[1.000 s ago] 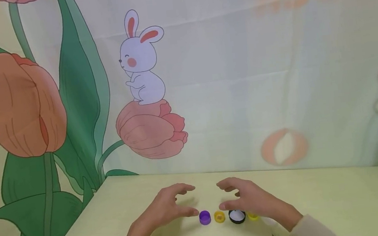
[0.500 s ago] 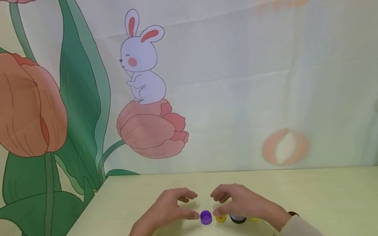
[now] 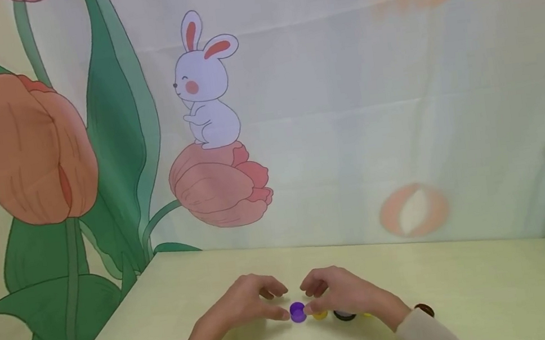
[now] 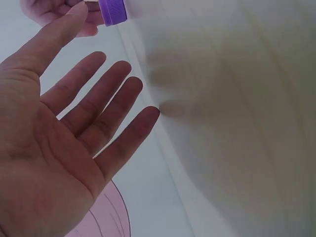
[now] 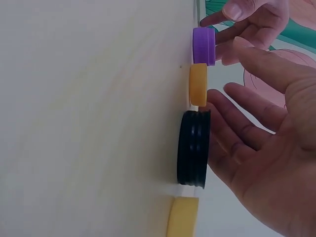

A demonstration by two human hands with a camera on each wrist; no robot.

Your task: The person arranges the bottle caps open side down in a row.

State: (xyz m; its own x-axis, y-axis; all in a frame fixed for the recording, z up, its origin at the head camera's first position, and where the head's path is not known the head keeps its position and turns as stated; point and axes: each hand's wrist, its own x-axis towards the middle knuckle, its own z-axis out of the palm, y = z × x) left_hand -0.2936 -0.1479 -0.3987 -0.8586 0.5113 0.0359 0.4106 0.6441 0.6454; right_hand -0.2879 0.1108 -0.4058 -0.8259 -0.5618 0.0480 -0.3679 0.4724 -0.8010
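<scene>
A purple bottle cap [image 3: 297,312] sits on the table between my two hands. My left hand [image 3: 248,304] is to its left, thumb tip close to the cap, fingers spread and relaxed with nothing in them. On the other side my right hand [image 3: 341,292] curves loosely, its thumb tip right at the cap's edge. In the right wrist view, an orange cap [image 5: 198,85], a wider black lid [image 5: 194,149] and a yellow cap [image 5: 182,217] line up after the purple one. From the head view, the right hand partly hides these three.
A dark brown lid [image 3: 425,310] lies beside the right wrist. The pale yellow table [image 3: 496,290] reaches back to a fabric backdrop [image 3: 318,130] printed with tulips and a rabbit.
My right hand has moved left over the row, from near the black lid to the purple cap, and the brown lid has come into view. My left hand has barely shifted.
</scene>
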